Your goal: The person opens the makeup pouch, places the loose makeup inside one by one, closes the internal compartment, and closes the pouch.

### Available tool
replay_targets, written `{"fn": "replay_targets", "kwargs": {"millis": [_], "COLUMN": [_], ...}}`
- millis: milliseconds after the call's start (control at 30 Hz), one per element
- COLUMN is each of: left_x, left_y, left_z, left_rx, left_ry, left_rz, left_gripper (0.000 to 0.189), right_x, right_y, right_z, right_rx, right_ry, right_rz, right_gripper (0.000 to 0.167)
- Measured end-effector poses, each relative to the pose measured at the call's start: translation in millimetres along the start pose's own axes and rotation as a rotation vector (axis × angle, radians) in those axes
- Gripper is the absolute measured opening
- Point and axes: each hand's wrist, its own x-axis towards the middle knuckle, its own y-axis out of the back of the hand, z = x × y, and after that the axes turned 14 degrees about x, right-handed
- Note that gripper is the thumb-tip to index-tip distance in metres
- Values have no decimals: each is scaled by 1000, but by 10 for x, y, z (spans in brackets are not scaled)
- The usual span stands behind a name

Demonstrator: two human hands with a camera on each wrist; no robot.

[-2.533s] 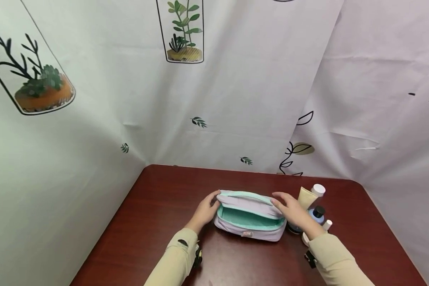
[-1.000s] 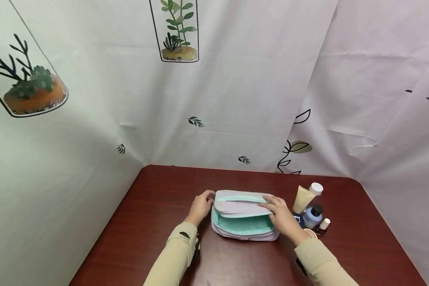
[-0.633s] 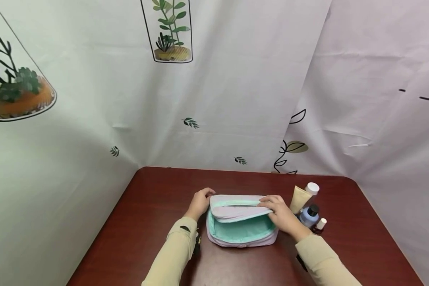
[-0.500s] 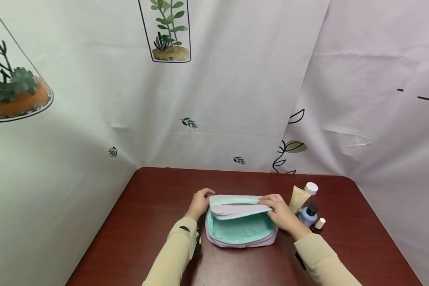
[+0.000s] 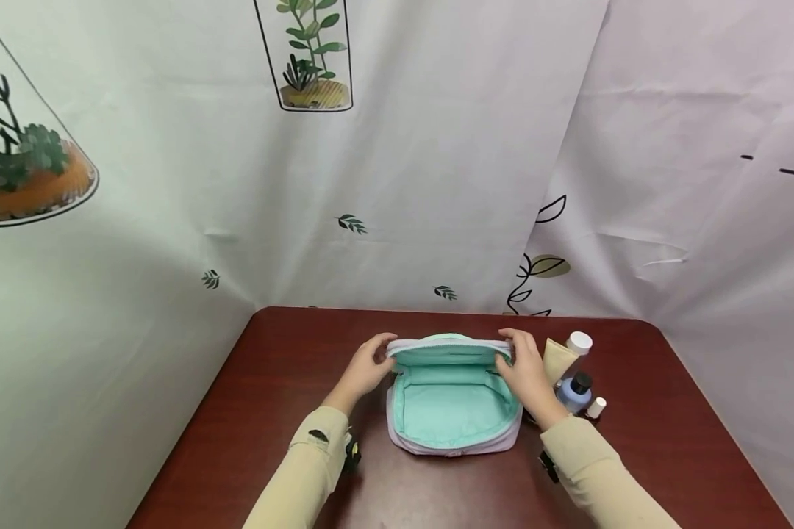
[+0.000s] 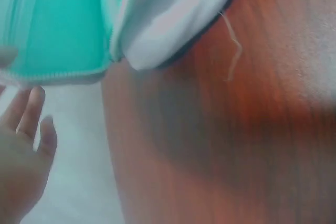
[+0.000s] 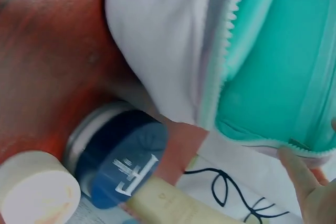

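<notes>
A lilac zip pouch with mint-green lining stands on the dark red table, its lid raised at the back. The lined inside shows, and I see nothing lying in it. My left hand holds the lid's left corner between thumb and fingers; in the left wrist view the fingers of that hand lie behind the zip edge. At the lid's right corner my right hand grips the edge, thumb inside and fingers outside. The right wrist view shows only part of that hand.
Right of the pouch stand a cream tube, a white-capped container, a blue bottle with black cap and a small white-capped bottle. The right wrist view adds a navy-lidded jar. A loose thread lies on the table.
The pouch's lid has swung up and back, uncovering the lined inside. Both hands have shifted to the lid's two corners; the right hand was on top of the lid before.
</notes>
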Motion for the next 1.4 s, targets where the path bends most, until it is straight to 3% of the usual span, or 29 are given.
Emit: {"fn": "replay_targets", "kwargs": {"millis": [133, 233, 500, 567, 633, 733, 933, 1033, 1100, 1400], "left_x": [59, 85, 136, 153, 162, 161, 136, 139, 151, 190], "left_y": [-30, -92, -151, -151, -156, -173, -173, -154, -149, -199], "left_z": [123, 164, 157, 166, 176, 193, 262, 318, 356, 412], "left_rx": [-38, -106, -180, -175, -164, -134, -14, 30, 47, 143], "left_ry": [102, 156, 210, 236, 245, 254, 280, 316, 333, 368], "left_rz": [46, 54, 120, 130, 135, 116, 77, 83, 82, 26], "left_gripper": [37, 34, 18, 17, 17, 18, 25, 28, 29, 39], "right_x": [5, -46, -226, -273, -332, -448, -647, -685, -703, -742], "right_y": [118, 243, 739, 855, 960, 1106, 1271, 1266, 1249, 1205], "right_z": [-74, -136, -47, 21, 115, 255, 505, 585, 613, 637], "right_rx": [-39, -58, -97, -109, -150, -226, -235, -213, -211, -222], "right_ry": [55, 103, 162, 150, 102, -42, -294, -374, -407, -445], "right_rz": [15, 72, 433, 494, 505, 424, 27, -105, -123, -68], "right_gripper": [38, 33, 16, 15, 14, 15, 32, 39, 38, 41]}}
